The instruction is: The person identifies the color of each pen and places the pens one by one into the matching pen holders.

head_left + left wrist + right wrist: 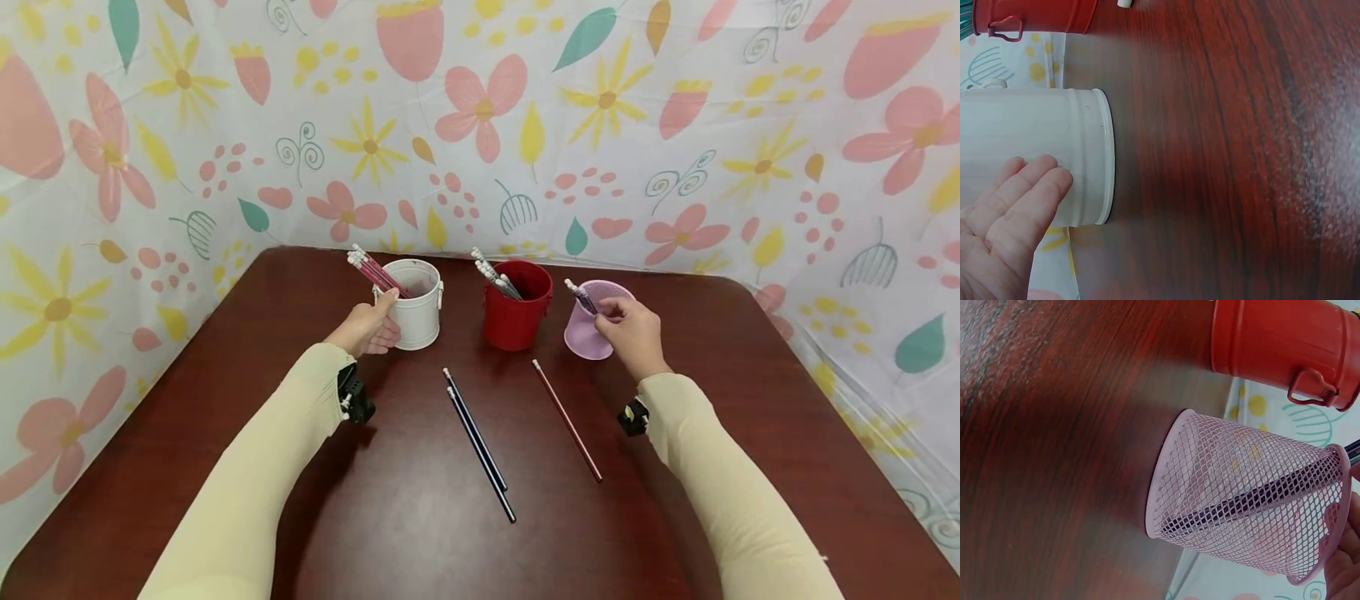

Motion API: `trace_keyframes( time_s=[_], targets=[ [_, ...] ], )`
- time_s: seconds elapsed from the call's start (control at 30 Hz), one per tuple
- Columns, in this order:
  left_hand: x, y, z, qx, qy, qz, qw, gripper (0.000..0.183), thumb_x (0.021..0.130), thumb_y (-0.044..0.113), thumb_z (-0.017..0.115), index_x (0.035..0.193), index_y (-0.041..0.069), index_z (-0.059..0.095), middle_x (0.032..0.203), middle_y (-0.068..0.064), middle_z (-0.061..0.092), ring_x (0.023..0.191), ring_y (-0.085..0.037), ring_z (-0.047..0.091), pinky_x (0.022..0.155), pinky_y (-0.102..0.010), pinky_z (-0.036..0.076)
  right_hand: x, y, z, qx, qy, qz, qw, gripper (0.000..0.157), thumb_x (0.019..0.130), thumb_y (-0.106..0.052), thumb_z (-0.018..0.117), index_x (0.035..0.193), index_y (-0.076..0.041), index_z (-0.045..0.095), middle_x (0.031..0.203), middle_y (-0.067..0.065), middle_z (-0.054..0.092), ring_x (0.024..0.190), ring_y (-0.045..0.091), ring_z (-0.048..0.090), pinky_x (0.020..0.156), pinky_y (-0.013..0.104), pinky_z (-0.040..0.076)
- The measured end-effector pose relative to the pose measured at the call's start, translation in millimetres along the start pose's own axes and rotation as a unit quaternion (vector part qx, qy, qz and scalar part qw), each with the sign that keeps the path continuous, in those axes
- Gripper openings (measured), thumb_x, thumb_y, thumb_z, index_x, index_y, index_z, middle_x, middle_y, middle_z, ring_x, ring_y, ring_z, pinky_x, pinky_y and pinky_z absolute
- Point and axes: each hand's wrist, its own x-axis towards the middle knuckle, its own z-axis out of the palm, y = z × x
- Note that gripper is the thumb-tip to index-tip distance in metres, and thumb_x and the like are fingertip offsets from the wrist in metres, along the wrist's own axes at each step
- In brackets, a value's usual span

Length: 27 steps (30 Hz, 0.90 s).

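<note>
Against the white bucket (417, 321) rests my left hand (367, 327), its thumb at the rim beside a bundle of pink pencils (367, 268). In the left wrist view its other fingers lie fairly straight along the bucket's side (1029, 131). My right hand (632, 333) is at the rim of the pink mesh cup (587, 335), fingertips curled around dark pencils (581, 295) that stand inside. Through the mesh in the right wrist view, the pencils (1254, 499) slant down to the cup's bottom; the fingertips are partly cut off there.
Between the hands stands a red bucket (514, 321) with several grey-green pencils (495, 275). Two dark blue pencils (480, 446) and one reddish pencil (567, 421) lie on the brown table (405, 517). A flower-patterned cloth (480, 167) hangs behind.
</note>
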Motion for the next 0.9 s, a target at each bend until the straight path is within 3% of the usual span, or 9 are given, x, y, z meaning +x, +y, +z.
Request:
trace_keyframes(
  time_s=[0.17,0.27,0.37,0.5,0.63,0.7,0.8,0.9],
  targets=[
    [1.3,0.3,0.0,0.003,-0.007,-0.008,0.9999,0.084,0.1,0.055,0.026,0.124,-0.023,0.045,0.128,-0.037,0.049,0.12,-0.043,0.05,0.102,-0.048,0.04,-7,-2,2.9,0.029,0.075,-0.028,0.996,0.012,0.075,0.005,0.062,0.084,0.007,0.069,0.077,0.018,0.066,0.068,0.017,0.06,0.062,0.004,0.036],
    [1.1,-1.4,0.3,0.001,-0.01,-0.012,0.9999,0.084,0.1,0.055,0.026,0.125,-0.023,0.044,0.129,-0.037,0.048,0.121,-0.042,0.05,0.101,-0.047,0.04,-14,-13,6.5,0.06,0.117,-0.068,0.989,0.007,0.074,0.006,0.063,0.077,0.006,0.069,0.074,0.016,0.067,0.066,0.005,0.054,0.062,0.007,0.039],
    [1.0,-1.8,0.9,-0.004,-0.005,-0.01,0.9999,0.084,0.099,0.056,0.027,0.124,-0.023,0.045,0.128,-0.037,0.049,0.12,-0.042,0.05,0.101,-0.047,0.041,-20,-30,13.7,0.08,0.105,-0.131,0.983,0.007,0.072,0.008,0.064,0.076,0.004,0.069,0.072,0.014,0.067,0.066,0.006,0.055,0.063,0.012,0.042],
    [1.0,-0.4,1.1,-0.003,0.004,-0.007,1.0,0.085,0.099,0.056,0.026,0.123,-0.023,0.046,0.127,-0.037,0.049,0.118,-0.043,0.052,0.1,-0.047,0.042,-35,-54,30.3,0.055,0.011,-0.209,0.976,0.011,0.072,0.008,0.067,0.081,0.003,0.07,0.075,0.013,0.068,0.066,0.019,0.061,0.062,0.027,0.049],
    [1.8,0.6,1.6,-0.002,0.0,-0.01,0.9999,0.084,0.099,0.056,0.027,0.124,-0.022,0.046,0.128,-0.037,0.049,0.117,-0.042,0.052,0.1,-0.047,0.041,-63,-79,47.7,-0.023,-0.145,-0.215,0.965,0.008,0.076,-0.003,0.07,0.083,-0.005,0.071,0.077,0.004,0.069,0.067,0.019,0.064,0.061,0.033,0.051],
    [2.4,0.6,1.7,-0.002,0.001,-0.011,0.9999,0.084,0.099,0.056,0.027,0.123,-0.022,0.046,0.127,-0.037,0.049,0.117,-0.041,0.053,0.1,-0.047,0.042,-76,-91,54.5,-0.062,-0.233,-0.204,0.949,0.005,0.077,-0.009,0.069,0.082,-0.009,0.072,0.073,-0.001,0.068,0.066,0.015,0.063,0.059,0.03,0.051],
    [3.1,0.5,1.2,-0.002,0.004,-0.01,0.9999,0.084,0.099,0.057,0.027,0.123,-0.022,0.047,0.127,-0.037,0.05,0.116,-0.041,0.053,0.1,-0.047,0.042,-88,-107,61.0,-0.095,-0.349,-0.18,0.915,0.006,0.078,-0.013,0.069,0.072,-0.011,0.071,0.062,-0.005,0.063,0.057,0.01,0.054,0.051,0.026,0.045],
    [3.7,0.3,1.2,-0.001,0.006,-0.008,1.0,0.084,0.099,0.057,0.027,0.122,-0.021,0.047,0.126,-0.037,0.05,0.115,-0.041,0.054,0.1,-0.047,0.042,-92,-119,62.4,-0.116,-0.414,-0.149,0.891,0.019,0.076,-0.015,0.07,0.058,-0.013,0.063,0.051,-0.007,0.051,0.05,0.01,0.04,0.044,0.026,0.035]
  ],
)
